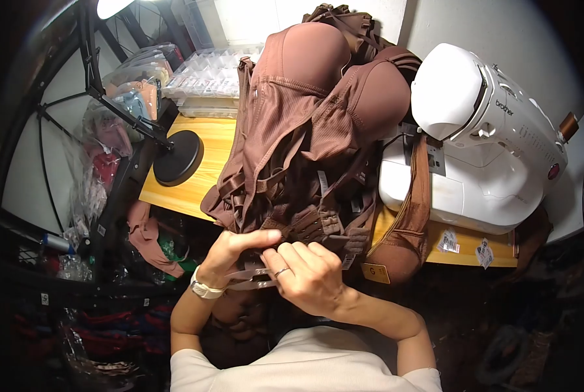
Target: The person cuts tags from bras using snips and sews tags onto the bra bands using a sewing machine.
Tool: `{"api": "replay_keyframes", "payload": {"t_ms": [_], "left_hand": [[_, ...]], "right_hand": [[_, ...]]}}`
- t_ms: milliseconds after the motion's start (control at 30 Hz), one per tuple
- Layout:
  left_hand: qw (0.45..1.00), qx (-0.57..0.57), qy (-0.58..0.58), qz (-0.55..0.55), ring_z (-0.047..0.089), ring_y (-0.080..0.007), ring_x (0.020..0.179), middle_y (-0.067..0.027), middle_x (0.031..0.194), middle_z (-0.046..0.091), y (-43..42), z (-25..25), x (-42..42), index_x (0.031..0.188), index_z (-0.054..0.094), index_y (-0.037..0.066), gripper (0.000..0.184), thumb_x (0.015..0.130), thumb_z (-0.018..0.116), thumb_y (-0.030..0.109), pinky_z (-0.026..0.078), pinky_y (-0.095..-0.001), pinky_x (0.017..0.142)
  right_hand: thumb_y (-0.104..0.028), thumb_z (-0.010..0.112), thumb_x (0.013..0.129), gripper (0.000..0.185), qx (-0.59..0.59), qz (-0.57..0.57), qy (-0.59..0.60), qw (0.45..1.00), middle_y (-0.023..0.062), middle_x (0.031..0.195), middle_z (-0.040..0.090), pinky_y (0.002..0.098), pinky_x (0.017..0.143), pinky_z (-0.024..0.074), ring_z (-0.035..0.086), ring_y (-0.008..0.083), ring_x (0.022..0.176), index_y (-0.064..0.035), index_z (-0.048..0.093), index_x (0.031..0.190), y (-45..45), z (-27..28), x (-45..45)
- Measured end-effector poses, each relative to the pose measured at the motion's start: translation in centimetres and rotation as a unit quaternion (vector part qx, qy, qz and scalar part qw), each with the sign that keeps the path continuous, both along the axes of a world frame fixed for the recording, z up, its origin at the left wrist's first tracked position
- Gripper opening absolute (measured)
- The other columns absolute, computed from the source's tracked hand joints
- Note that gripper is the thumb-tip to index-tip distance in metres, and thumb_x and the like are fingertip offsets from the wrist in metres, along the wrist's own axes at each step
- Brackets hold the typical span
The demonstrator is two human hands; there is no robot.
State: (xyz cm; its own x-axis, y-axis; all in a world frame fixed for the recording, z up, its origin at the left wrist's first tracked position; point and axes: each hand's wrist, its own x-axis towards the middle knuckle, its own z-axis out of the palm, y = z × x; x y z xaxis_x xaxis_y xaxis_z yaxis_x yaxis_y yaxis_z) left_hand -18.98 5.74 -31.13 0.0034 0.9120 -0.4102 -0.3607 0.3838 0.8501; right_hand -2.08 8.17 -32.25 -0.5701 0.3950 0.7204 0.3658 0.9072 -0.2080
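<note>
My left hand (230,257) is at the front edge of a pile of brown bras (292,124), its thumb stretched towards my right hand. Its other fingers are mostly hidden, and what they grip cannot be made out. Close beside it, my right hand (310,277) has its fingers curled, a ring on one of them. A thin silvery two-armed tool, seemingly thread snips (253,279), spans the gap below the hands and runs under my right fingers. Straps and hook-and-eye bands (331,222) lie just beyond the fingertips.
A white sewing machine (494,150) stands right on the wooden table (220,140). A brown bra with a tag (377,272) hangs over the front edge. At left are a black lamp base (178,158), clear plastic boxes (207,75) and bagged garments (119,111).
</note>
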Motion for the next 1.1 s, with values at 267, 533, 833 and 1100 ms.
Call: {"api": "replay_keyframes", "payload": {"t_ms": [267,533,833,1100], "left_hand": [[0.991,-0.002,-0.133,0.015,0.065,-0.0183,0.089,-0.0123,0.101,0.066,0.7,-0.9,1.8,0.107,0.061,-0.004,0.03,0.084,0.059,0.014,0.051,-0.0286,0.081],[0.981,0.031,-0.187,0.047,0.064,-0.0183,0.091,-0.012,0.102,0.066,0.3,-1.5,2.9,0.11,0.06,-0.003,0.029,0.084,0.058,0.01,0.05,-0.0285,0.082],[0.979,0.021,-0.202,0.027,0.064,-0.0157,0.085,-0.0083,0.098,0.067,0.5,-2.6,2.9,0.108,0.062,0.001,0.025,0.084,0.06,0.009,0.052,-0.028,0.078],[0.987,0.027,-0.149,0.056,0.064,-0.0149,0.089,-0.0084,0.098,0.067,1.3,-1.9,4.3,0.106,0.063,0.0,0.024,0.083,0.061,0.009,0.051,-0.0285,0.08]], "right_hand": [[-0.034,0.066,0.08,0.034,-0.023,-0.098,-0.091,0.991,0.0006,0.066,0.044,0.026,0.047,0.0383,0.048,0.0134,0.056,-0.0121,0.063,0.107,2.5,2.9,6.2],[-0.021,0.068,0.075,0.029,0.049,-0.12,-0.134,0.982,0.0,0.068,0.046,0.0254,0.049,0.0358,0.048,0.0125,0.059,-0.0068,0.065,0.099,3.0,2.8,5.6],[-0.023,0.068,0.075,0.027,0.071,-0.173,-0.159,0.969,-0.0001,0.067,0.047,0.0263,0.05,0.0362,0.049,0.0129,0.059,-0.006,0.065,0.096,2.6,2.6,4.3],[-0.02,0.068,0.078,0.02,0.002,-0.187,-0.094,0.978,-0.0001,0.065,0.047,0.0259,0.047,0.0356,0.049,0.0119,0.056,-0.0053,0.066,0.092,2.5,3.8,7.8]]}}
